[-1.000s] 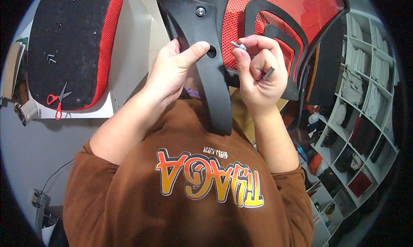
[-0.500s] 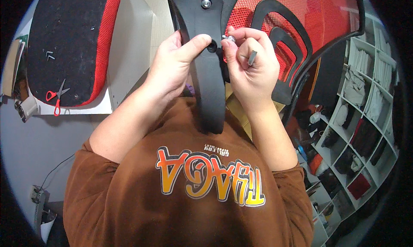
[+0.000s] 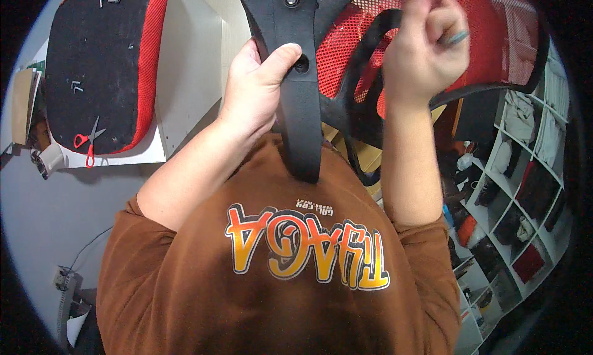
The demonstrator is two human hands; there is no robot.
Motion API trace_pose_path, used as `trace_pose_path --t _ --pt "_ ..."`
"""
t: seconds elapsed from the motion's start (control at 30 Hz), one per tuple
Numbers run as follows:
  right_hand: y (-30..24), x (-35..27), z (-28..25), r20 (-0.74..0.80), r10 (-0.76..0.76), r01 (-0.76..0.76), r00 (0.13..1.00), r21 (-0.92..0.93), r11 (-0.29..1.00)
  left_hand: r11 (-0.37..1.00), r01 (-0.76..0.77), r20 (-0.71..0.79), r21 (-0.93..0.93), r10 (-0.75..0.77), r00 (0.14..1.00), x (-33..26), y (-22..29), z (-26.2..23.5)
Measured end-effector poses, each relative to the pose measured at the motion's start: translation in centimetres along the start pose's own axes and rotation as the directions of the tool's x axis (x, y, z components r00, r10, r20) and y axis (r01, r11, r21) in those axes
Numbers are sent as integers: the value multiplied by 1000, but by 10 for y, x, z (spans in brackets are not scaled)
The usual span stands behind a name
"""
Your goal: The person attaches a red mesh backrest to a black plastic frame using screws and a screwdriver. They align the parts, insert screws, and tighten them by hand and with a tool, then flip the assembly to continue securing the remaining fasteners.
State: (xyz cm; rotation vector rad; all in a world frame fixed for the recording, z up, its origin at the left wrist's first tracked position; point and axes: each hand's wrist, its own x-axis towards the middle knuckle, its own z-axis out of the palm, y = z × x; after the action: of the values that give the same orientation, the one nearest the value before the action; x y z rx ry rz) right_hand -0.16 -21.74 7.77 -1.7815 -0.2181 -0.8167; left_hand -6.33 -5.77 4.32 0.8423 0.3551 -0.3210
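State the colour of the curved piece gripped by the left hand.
The curved piece in the left hand is black, showing best in the head view.

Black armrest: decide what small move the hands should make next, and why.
Perhaps bring the right hand to the lower hole of the black armrest: it looks unfilled, while a bolt head sits in the upper one, and the left hand grips the armrest beside the lower hole. Blur hides whether the right hand holds a bolt.
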Motion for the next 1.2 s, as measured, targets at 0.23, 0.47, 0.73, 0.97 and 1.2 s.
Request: trace_pose_path --t 0.23,0.47,0.73,0.97,1.2 --pt "28 43 34 2 -247 247 969 31 968 999 27 -24 39 -26 999 5 2 4" --pt "39 51 57 151 165 -223 975 598 770 990 76 -25 120 -74 997 14 13 -14" --pt "60 55 75 342 197 -387 919 682 621 986 83 5 148 -84 996 18 10 -25" --pt "65 51 86 415 191 -441 890 673 593 975 5 58 222 -19 998 14 8 -32" --pt "54 50 87 401 134 -396 906 697 598 977 2 46 215 -12 999 15 4 -29"
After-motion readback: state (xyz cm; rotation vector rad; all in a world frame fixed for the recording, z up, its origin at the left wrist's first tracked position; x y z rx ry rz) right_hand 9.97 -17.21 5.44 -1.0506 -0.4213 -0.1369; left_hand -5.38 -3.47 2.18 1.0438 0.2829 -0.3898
